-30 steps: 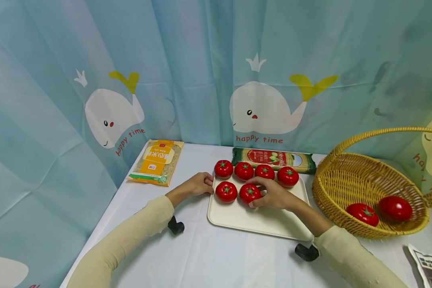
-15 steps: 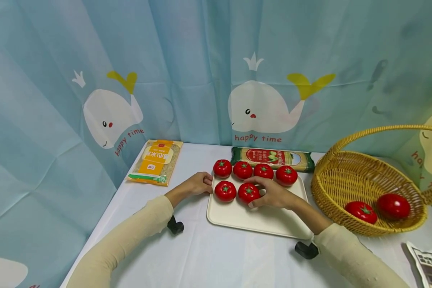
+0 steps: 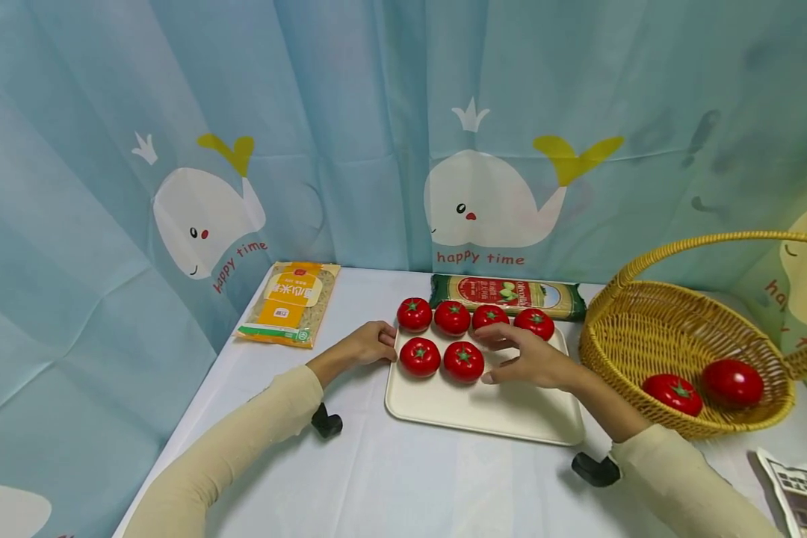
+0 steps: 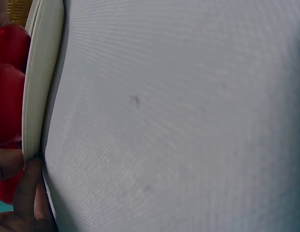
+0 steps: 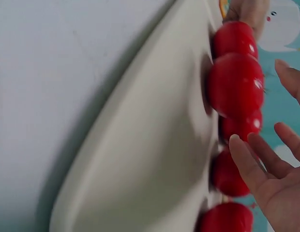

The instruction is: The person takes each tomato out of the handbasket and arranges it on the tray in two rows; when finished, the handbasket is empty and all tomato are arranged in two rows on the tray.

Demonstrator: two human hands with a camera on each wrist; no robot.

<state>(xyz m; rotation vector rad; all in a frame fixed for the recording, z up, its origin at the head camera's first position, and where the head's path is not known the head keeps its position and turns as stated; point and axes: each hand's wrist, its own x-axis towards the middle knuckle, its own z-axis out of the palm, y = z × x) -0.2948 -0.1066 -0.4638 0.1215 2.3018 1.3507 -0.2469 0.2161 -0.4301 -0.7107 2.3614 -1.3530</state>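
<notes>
A cream tray (image 3: 484, 411) holds several red tomatoes with green tops, standing in a back row and a shorter front row. My left hand (image 3: 370, 344) grips the tray's left edge; in the left wrist view its thumb and finger (image 4: 28, 191) pinch the rim (image 4: 41, 82). My right hand (image 3: 538, 360) hovers over the tray with fingers spread, holding nothing. Just left of its fingertips sits the right-hand tomato (image 3: 464, 363) of the front row. In the right wrist view the open fingers (image 5: 244, 162) show a gap from that tomato (image 5: 235, 86).
A wicker basket (image 3: 598, 336) with a tall handle stands right of the tray, two red tomatoes (image 3: 672, 394) inside. Behind the tray lies a pasta packet (image 3: 545, 295). A grain bag (image 3: 292, 302) lies at back left, a printed packet (image 3: 803, 486) at front right. A curtain hangs behind.
My right hand has let go of the front-row tomato and moved a little to the right, its fingers opening. The left hand keeps its grip on the tray edge.
</notes>
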